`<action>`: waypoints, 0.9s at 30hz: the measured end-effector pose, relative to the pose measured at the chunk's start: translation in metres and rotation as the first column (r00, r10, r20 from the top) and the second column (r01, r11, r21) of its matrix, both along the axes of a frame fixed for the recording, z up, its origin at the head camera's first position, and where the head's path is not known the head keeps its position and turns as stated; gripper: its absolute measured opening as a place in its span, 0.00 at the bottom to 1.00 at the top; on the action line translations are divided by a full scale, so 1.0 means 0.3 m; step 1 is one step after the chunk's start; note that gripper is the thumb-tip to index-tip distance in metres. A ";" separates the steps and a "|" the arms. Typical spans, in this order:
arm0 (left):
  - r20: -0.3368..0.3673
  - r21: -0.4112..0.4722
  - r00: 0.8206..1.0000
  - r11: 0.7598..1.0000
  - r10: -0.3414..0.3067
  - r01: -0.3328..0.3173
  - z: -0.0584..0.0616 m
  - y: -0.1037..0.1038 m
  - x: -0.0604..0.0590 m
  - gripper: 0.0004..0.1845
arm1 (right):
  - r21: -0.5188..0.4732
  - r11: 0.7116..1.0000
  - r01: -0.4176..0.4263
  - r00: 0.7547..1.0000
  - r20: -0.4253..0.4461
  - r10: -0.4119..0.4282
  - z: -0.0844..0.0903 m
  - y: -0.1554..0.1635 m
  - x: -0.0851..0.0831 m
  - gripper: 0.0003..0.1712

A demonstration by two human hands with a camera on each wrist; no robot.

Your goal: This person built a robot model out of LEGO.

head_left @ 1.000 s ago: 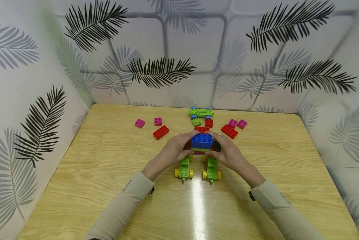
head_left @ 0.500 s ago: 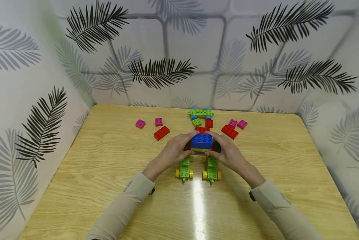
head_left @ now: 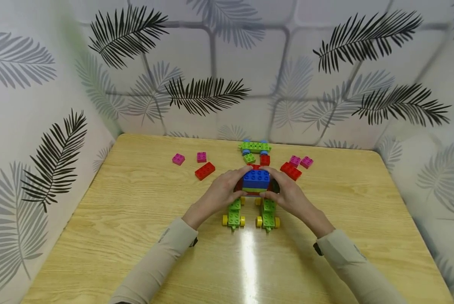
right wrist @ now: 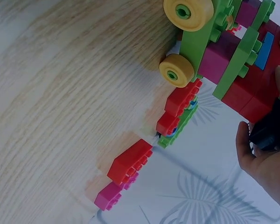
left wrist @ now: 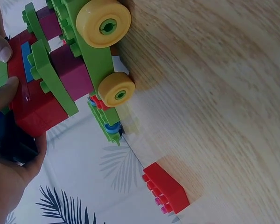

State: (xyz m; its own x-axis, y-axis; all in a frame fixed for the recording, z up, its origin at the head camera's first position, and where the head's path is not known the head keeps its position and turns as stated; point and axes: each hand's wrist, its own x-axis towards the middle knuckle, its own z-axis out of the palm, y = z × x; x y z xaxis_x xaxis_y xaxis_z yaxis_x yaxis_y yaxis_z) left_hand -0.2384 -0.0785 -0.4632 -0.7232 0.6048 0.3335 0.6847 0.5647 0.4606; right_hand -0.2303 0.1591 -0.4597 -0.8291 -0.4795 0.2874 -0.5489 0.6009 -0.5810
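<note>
Both hands grip the sides of a toy brick build, the left hand point(head_left: 220, 189) and the right hand point(head_left: 288, 193) facing each other with thumbs toward the near side. On top sits a blue brick point(head_left: 256, 179) over a light green layer. Below, red bricks point(left wrist: 39, 109) span green plates and magenta bricks point(left wrist: 71, 71), as the left wrist view shows. The build stands on two green wheeled bases, left point(head_left: 233, 217) and right point(head_left: 268, 219), with yellow wheels point(right wrist: 176, 70). A black piece point(right wrist: 272, 128) shows beside the right palm. The fingers' far sides are partly hidden.
Behind the build is a green wheeled base point(head_left: 255, 147) with blue wheels, near a small green brick point(head_left: 249, 158) and a small red brick point(head_left: 265, 160). Longer red bricks lie left point(head_left: 205, 171) and right point(head_left: 290, 171), with magenta bricks point(head_left: 178, 159) farther out. A patterned wall borders the wooden table point(head_left: 136, 219).
The head view has tilted up slightly, so the table sits a little lower in it. Both hands keep their hold on the build, with no clear movement.
</note>
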 end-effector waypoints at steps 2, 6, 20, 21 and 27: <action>-0.005 -0.009 1.000 1.000 0.003 -0.004 0.003 0.003 -0.001 0.40 | -0.007 1.000 0.004 1.000 0.003 -0.004 -0.001 0.002 -0.003 0.42; -0.018 -0.021 1.000 1.000 0.013 -0.013 0.009 0.008 -0.002 0.40 | -0.026 1.000 0.002 1.000 0.006 -0.001 0.001 0.003 -0.008 0.42; 0.047 -0.045 0.999 0.999 0.011 -0.009 0.021 -0.002 0.008 0.41 | -0.019 1.000 -0.005 1.000 0.004 0.005 -0.002 0.006 -0.006 0.42; 0.049 -0.044 0.999 0.999 0.012 -0.010 0.022 -0.002 0.008 0.41 | -0.018 1.000 -0.004 1.000 0.003 0.004 -0.002 0.005 -0.006 0.42; 0.044 -0.042 0.999 0.999 0.009 -0.007 0.020 -0.003 0.011 0.41 | -0.019 1.000 -0.004 1.000 -0.009 0.004 -0.010 0.002 -0.005 0.42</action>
